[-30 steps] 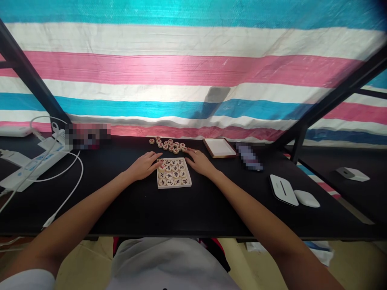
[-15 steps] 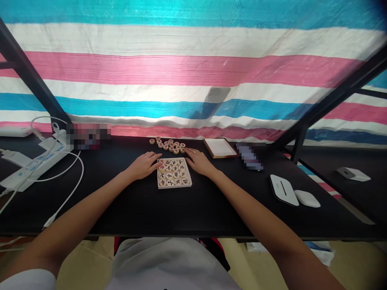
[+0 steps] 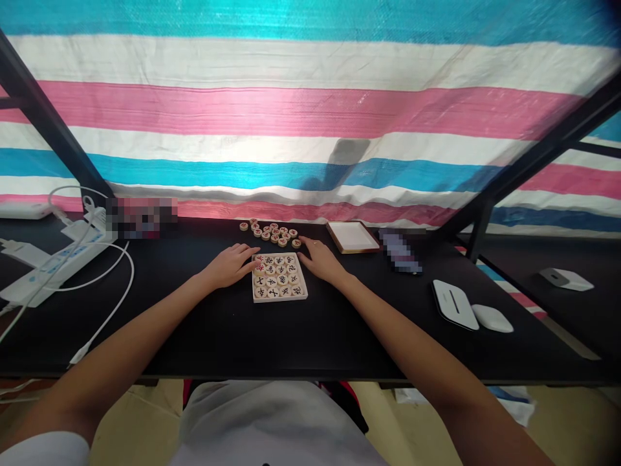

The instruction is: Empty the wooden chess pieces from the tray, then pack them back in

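A small wooden tray [image 3: 279, 298] packed with round chess discs lies on the black table [image 3: 233, 330]. My left hand [image 3: 231, 265] rests flat against the tray's left side, fingers stretched toward its upper corner. My right hand [image 3: 319, 259] lies on the tray's right side, a ring on one finger, its fingertips touching one loose disc [image 3: 296, 243]. A cluster of several more loose discs [image 3: 269, 232] sits just behind the tray.
The tray's lid [image 3: 352, 237] lies upside down at the right. Farther right are a white flat device [image 3: 455, 304] and a white mouse-like object [image 3: 492, 318]. A power strip [image 3: 53, 259] with white cables occupies the left. A striped tarp hangs behind.
My right fingertips have drawn one disc a little away from the cluster toward the tray. The left hand has stayed put.
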### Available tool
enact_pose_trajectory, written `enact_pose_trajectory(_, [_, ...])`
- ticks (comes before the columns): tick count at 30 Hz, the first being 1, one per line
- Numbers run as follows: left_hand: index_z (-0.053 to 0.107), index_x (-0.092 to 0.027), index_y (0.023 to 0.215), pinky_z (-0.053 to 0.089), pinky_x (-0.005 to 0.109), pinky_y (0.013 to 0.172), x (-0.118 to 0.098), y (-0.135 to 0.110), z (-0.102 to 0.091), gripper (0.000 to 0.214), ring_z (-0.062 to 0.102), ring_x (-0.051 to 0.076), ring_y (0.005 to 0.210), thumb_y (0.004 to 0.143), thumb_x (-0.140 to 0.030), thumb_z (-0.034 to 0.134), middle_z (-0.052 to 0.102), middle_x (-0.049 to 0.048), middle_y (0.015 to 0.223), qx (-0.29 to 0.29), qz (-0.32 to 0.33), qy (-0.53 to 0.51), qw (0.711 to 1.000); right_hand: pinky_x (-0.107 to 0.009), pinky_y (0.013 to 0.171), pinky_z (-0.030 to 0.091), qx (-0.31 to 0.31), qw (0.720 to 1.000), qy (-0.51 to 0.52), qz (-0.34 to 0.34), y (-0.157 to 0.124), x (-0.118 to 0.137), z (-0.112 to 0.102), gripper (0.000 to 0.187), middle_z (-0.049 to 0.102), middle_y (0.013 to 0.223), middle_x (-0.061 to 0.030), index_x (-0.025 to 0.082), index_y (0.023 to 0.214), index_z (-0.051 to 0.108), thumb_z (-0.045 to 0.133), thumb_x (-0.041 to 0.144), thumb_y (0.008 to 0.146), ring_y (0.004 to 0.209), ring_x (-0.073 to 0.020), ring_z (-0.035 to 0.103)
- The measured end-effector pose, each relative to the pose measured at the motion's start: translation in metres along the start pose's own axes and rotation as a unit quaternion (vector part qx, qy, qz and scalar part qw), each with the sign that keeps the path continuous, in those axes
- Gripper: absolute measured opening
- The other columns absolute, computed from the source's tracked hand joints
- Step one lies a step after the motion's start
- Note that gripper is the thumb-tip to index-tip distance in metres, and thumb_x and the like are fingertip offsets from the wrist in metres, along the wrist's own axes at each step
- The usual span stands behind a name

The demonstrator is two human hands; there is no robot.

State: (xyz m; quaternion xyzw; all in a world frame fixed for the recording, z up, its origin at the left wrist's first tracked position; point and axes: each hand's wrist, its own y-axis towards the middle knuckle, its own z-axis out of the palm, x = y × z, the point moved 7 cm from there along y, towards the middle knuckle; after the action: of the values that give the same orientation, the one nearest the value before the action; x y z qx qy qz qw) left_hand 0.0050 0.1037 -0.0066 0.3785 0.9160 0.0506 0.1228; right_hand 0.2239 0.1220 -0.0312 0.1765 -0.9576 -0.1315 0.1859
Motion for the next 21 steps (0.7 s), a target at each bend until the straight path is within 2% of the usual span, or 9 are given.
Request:
enact_pose_trajectory(5, [0.045, -0.015, 0.134, 0.041, 0.036, 0.093, 0.0, 0.001, 0.0, 0.058, 0.053, 0.024, 0.106, 0.096, -0.053, 0.023, 0.057, 0.0111, 0.115, 0.001, -0.002, 0.002, 1.0, -0.047, 0.105, 0.036, 0.051, 0.993, 0.1, -0.024, 0.0, 0.004, 0.001, 0.059, 0.059, 0.128, -0.0063, 0.023, 0.144, 0.03, 0.046, 0.022, 0.088, 0.125, -0.024, 0.048])
enact_pose_trajectory(8, [0.045, -0.015, 0.134, 0.041, 0.036, 0.093, 0.0, 0.0, 0.0, 0.058, 0.053, 0.024, 0.106, 0.096, -0.053, 0.023, 0.058, 0.0113, 0.115, 0.004, -0.005, 0.005, 1.0, -0.046, 0.105, 0.035, 0.062, 0.99, 0.121, -0.032, -0.001, 0.006, -0.001, 0.059, 0.057, 0.131, -0.0056, 0.024, 0.144, 0.031, 0.046, 0.02, 0.087, 0.125, -0.0228, 0.048])
enact_pose_trajectory(11, [0.045, -0.015, 0.134, 0.041, 0.035, 0.093, -0.001, 0.0, 0.0, 0.057, 0.053, 0.024, 0.106, 0.096, -0.052, 0.023, 0.058, 0.0113, 0.115, 0.005, -0.004, 0.008, 1.0, -0.046, 0.104, 0.038, 0.043, 0.995, 0.088, -0.026, -0.001, 0.004, -0.001, 0.052, 0.055, 0.132, -0.0102, 0.019, 0.139, 0.039, 0.046, 0.022, 0.087, 0.122, -0.024, 0.049])
enact_pose_trajectory(15, [0.046, -0.017, 0.133, 0.041, 0.035, 0.093, 0.0, 0.0, 0.0, 0.056, 0.053, 0.023, 0.105, 0.096, -0.052, 0.023, 0.058, 0.0107, 0.114, -0.001, 0.002, 0.012, 1.0, -0.044, 0.106, 0.036, 0.036, 0.994, 0.044, -0.097, -0.002, 0.013, 0.003, 0.05, 0.047, 0.138, -0.0113, 0.02, 0.139, 0.04, 0.039, 0.018, 0.089, 0.129, -0.0225, 0.042])
enact_pose_trajectory(17, [0.047, -0.016, 0.133, 0.041, 0.036, 0.093, 0.0, 0.001, 0.0, 0.057, 0.053, 0.024, 0.105, 0.096, -0.052, 0.023, 0.058, 0.0109, 0.114, 0.0, 0.002, 0.014, 1.0, -0.044, 0.105, 0.037, 0.042, 0.992, 0.028, -0.115, -0.002, 0.015, 0.004, 0.047, 0.048, 0.137, -0.0104, 0.022, 0.136, 0.045, 0.036, 0.017, 0.09, 0.128, -0.0224, 0.042])
enact_pose_trajectory(21, [0.047, -0.015, 0.133, 0.041, 0.036, 0.093, -0.001, 0.001, 0.0, 0.058, 0.053, 0.024, 0.105, 0.096, -0.052, 0.022, 0.058, 0.0111, 0.114, 0.005, 0.001, 0.013, 1.0, -0.042, 0.103, 0.04, 0.023, 0.997, 0.002, -0.08, -0.002, 0.011, 0.003, 0.042, 0.055, 0.128, -0.0109, 0.019, 0.131, 0.05, 0.038, 0.024, 0.091, 0.119, -0.0238, 0.049])
